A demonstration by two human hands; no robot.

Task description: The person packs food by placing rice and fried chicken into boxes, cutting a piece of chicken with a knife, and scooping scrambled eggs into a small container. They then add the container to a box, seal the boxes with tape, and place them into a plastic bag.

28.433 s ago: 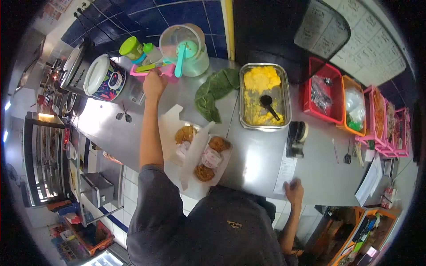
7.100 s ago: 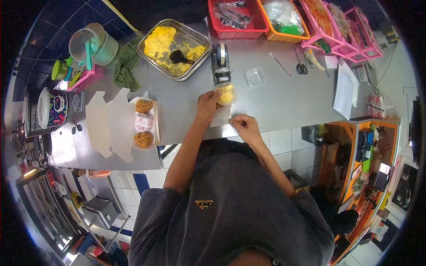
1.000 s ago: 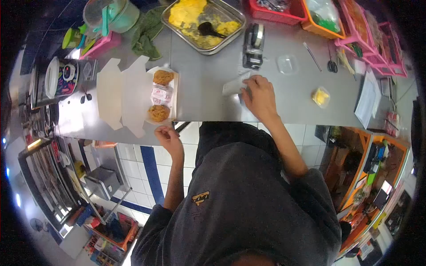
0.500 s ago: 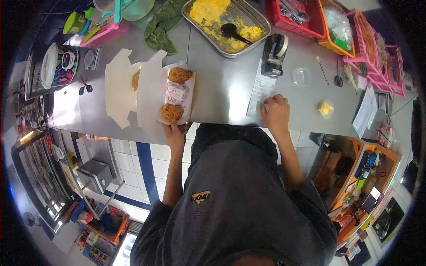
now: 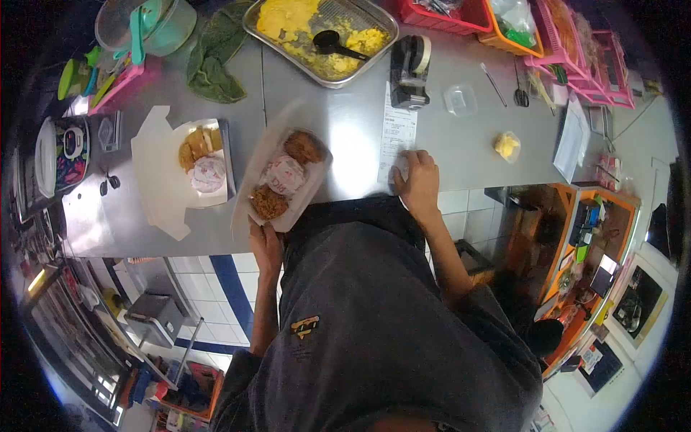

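Head view: the left hand (image 5: 265, 241) is seen closed on the near end of an open white food box (image 5: 320, 173), which is held tilted over the front edge of the steel counter (image 5: 353, 144). In the box, just beyond the fingers, a wrapped rice packet (image 5: 284, 175) is flanked by two fried pieces (image 5: 268, 203), one on its near side and one on its far side.

The right hand (image 5: 417, 180) is laid on the near end of a long paper receipt (image 5: 396, 133), which is spread flat on the counter and stretches away from the knuckles. The fingers are bent over the paper; whether the slip is pinched or only pressed down cannot be told.

To the outer side of the left hand, a second open box (image 5: 162, 165) with food in it is set on the counter, close beside the held one. Straight ahead of the right hand, at the far end of the receipt, a black tape dispenser (image 5: 409, 61) is placed. Beyond both hands, a metal tray (image 5: 374, 18) of yellow food is seen with a black scoop (image 5: 335, 45) lying in it, and a green cloth (image 5: 212, 61) is bunched to its left. To the outer side of the right hand, a small yellow-filled packet (image 5: 507, 145) is left on the counter, and a clear lid (image 5: 459, 99) lies farther off.
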